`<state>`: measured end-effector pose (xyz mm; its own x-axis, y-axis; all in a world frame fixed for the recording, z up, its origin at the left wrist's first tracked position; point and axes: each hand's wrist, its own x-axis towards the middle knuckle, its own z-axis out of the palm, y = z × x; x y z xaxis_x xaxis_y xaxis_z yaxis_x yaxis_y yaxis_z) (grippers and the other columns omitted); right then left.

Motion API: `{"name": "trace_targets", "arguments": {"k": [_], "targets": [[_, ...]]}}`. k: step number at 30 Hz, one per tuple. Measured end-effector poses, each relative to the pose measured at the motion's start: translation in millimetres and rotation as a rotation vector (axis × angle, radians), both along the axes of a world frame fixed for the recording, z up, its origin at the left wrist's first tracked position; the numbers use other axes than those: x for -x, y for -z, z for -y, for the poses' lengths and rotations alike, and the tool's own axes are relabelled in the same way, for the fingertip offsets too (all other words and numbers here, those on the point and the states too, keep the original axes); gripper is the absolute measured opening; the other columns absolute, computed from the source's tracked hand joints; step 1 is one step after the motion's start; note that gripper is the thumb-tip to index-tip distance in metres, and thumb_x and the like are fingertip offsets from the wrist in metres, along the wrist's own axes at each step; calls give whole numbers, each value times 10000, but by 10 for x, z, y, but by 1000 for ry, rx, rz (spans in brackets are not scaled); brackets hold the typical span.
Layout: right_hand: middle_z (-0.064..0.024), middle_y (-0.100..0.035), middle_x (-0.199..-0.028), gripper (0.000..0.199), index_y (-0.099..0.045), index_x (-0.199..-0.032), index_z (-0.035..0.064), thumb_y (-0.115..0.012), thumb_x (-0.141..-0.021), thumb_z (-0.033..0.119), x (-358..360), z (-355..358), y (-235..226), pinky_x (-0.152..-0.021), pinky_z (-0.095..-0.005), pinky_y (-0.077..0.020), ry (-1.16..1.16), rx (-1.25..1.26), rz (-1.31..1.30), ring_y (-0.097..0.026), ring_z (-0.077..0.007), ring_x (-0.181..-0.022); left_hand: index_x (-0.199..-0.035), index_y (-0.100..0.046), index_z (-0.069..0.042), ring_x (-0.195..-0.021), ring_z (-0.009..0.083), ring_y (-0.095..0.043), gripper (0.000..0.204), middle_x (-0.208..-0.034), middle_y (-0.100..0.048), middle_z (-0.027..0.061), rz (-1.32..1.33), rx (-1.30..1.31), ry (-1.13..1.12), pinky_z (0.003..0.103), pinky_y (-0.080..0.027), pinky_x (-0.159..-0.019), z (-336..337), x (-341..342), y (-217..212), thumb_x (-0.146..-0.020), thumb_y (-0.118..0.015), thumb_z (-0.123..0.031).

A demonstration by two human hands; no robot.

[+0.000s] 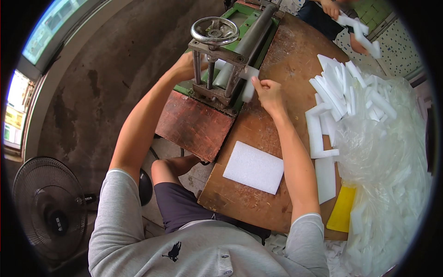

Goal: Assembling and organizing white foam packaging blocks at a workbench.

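Note:
A green roller machine [241,17] with metal rollers and a chrome handwheel [215,31] stands in front of me. My left hand [185,67] is at its left side, by the upright posts; its fingers are largely hidden behind them. Some white material [219,63] shows between the posts, close to the roller. On the other side, my right hand [269,95] pinches a white foam piece [249,85] beside the machine frame, thumb and fingers closed at its edge. The piece is somewhat blurred. A flat white foam sheet [254,167] lies on the brown table, left of my right forearm.
Cut white foam strips [330,90] are heaped at the table's right, beside a big clear plastic bag [383,152] of foam. A yellow piece [341,210] lies by the bag. A fan [50,207] stands at left. Another person's hand [330,8] holds bent foam at far right.

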<state>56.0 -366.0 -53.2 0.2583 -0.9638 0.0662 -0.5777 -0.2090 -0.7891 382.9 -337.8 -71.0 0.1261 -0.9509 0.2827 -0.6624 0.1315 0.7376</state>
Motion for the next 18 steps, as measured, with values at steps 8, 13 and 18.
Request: {"name": "trace_targets", "arguments": {"k": [8,13,18], "targets": [[-264,-693,-764,303,-701,-774,-48,-713,-788,253,724,-198,-315,-718,-487,-553,85,251,-218,-706,-422,-756,-1004,-700,22,-722,97,-500,357,-751,-557,-1,-366,204,-440,293,-437,-648,-645,186,-443,-1026,-562,-307],[-78,-625,-599,218,-698,-837,-32,-738,-828,182,1362,-1209,-624,-556,-323,-478,171,329,-277,-592,-150,-544,-1161,-697,22,-795,47,-531,306,-905,-643,-14,-441,319,-320,221,-441,-693,-1772,1058,-855,-1047,-588,-240],[-127,-581,-627,206,-634,-795,-36,-748,-812,135,1434,-2073,-525,-555,-394,-448,163,176,-111,-562,-245,-547,-1181,-678,56,-831,171,-644,365,-968,-703,158,-407,94,-71,325,-522,-736,-2193,2011,-787,-983,-670,-250]]}}
